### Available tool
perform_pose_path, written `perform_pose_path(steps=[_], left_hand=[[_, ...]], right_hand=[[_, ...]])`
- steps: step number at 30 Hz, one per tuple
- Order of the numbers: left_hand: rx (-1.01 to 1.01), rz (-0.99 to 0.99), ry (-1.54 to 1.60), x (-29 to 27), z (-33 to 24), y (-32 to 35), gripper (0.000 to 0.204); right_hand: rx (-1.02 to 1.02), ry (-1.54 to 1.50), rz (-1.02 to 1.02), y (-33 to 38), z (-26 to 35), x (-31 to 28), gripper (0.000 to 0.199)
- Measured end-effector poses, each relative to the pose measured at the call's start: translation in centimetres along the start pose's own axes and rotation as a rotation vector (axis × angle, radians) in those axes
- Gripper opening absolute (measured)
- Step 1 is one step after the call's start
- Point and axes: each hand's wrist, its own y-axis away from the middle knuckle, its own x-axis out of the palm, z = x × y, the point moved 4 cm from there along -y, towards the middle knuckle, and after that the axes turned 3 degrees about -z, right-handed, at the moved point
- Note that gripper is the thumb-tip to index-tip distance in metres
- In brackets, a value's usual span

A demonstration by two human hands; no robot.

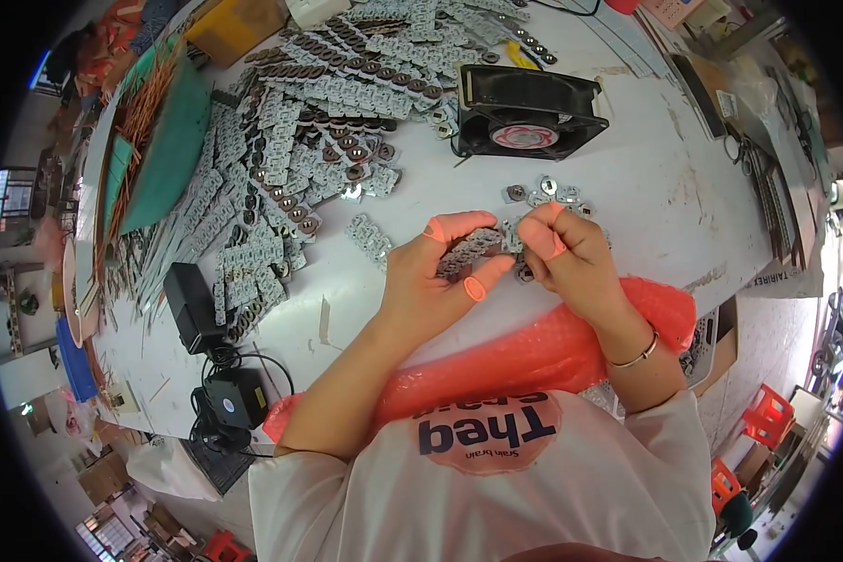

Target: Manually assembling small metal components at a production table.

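My left hand [420, 286], orange finger cots on its thumb and fingertips, is closed around a stack of small grey metal strips [468, 251]. Close beside it, my right hand [576, 262] has its cot-covered fingers pinched together at the stack's right end. Whatever lies between those fingertips is hidden. Several small metal pieces with round dark or shiny centres [547, 187] lie just beyond the right hand. A short group of grey strips [370, 240] rests on the white table [412, 183], left of my left hand.
A large heap of metal strips [290, 140] covers the table's far left. Beyond my hands stands a black fan [529, 108]. At the left are a teal basin [173, 155] of copper-coloured strands and black power adapters [193, 304] with cables. Red plastic wrap [496, 361] lines the near edge.
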Motion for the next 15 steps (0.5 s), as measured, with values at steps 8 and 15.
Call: perform_pose_path(steps=[8, 15], left_hand=[[-0.032, 0.087, -0.075, -0.9, 0.4, -0.7, 0.025], [-0.119, 0.183, -0.039, -1.2, 1.0, -0.8, 0.019]], right_hand=[[-0.342, 0.467, 0.031, -0.3, 1.4, -1.2, 0.014], [-0.370, 0.492, 0.080, -0.7, 2.7, -1.1, 0.008]])
